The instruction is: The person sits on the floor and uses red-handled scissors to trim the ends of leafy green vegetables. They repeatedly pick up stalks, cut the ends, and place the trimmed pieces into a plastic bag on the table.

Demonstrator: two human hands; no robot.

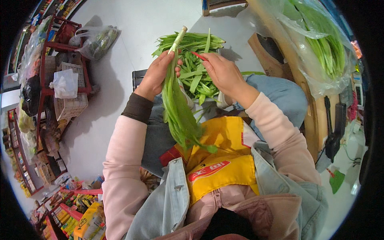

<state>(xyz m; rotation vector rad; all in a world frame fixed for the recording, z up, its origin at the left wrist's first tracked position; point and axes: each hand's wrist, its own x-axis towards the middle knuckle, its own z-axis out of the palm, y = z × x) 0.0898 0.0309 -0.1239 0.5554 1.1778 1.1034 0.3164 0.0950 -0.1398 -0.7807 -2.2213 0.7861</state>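
In my left hand [160,70] is a leafy green stalk [180,99], which looks like celtuce. Its pale cut stem points away from me and its long leaves hang towards my lap. My right hand [220,73] grips a small tool with a red handle [198,56], likely a knife; its blade is hard to make out beside the stalk. Below and between my hands lie loose green leaves [198,81], heaped in a container whose sides are mostly hidden. Beyond them a bundle of similar greens [195,40] lies crosswise, cut ends to the right.
On the right, a clear plastic bag of greens [325,57] rests on a wooden table [313,120]. A cardboard box [265,57] stands beneath its edge. At left is a red rack [43,69] with white baskets [72,106] and a bag of vegetables [100,42]. A yellow apron [222,144] covers my lap.
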